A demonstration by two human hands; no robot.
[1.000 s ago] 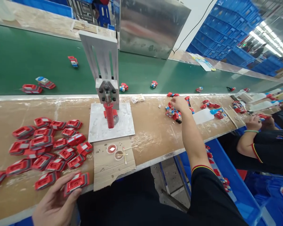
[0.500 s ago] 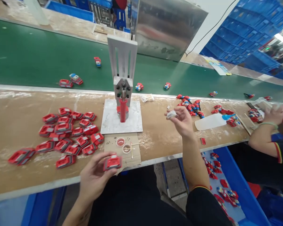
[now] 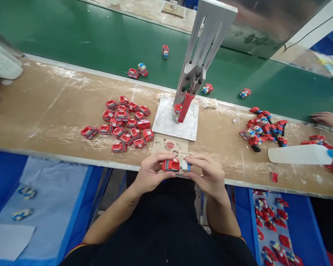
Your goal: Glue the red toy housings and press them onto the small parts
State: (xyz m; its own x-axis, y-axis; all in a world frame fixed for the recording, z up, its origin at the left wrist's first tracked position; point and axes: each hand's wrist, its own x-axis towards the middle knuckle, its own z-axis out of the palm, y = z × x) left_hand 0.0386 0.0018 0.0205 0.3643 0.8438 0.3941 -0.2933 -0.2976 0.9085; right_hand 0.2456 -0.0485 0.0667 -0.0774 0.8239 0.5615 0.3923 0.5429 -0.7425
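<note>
In front of my body, my left hand (image 3: 152,170) grips a red and grey toy part (image 3: 170,165) with a hollow in its top. Close beside it, my right hand (image 3: 209,173) pinches a small white and blue plastic piece (image 3: 185,165). The two pieces face each other; whether they touch I cannot tell. Just beyond my fingers, a small cup of red paint (image 3: 170,145) and a second cup with cotton swabs stand on a cardboard sheet (image 3: 158,142). A hand press with a red handle (image 3: 185,108) rises behind them on a white base plate (image 3: 166,122).
A pile of red and grey parts (image 3: 122,115) lies left of the press. To the right are a heap of red and black parts (image 3: 263,127) and a white bottle (image 3: 299,154). Beyond runs a green conveyor (image 3: 100,40). Blue bins flank me. A co-worker's hand (image 3: 326,119) is at far right.
My hands have come together in front of me, the right moving left and down with its small piece. My view has turned downward and left.
</note>
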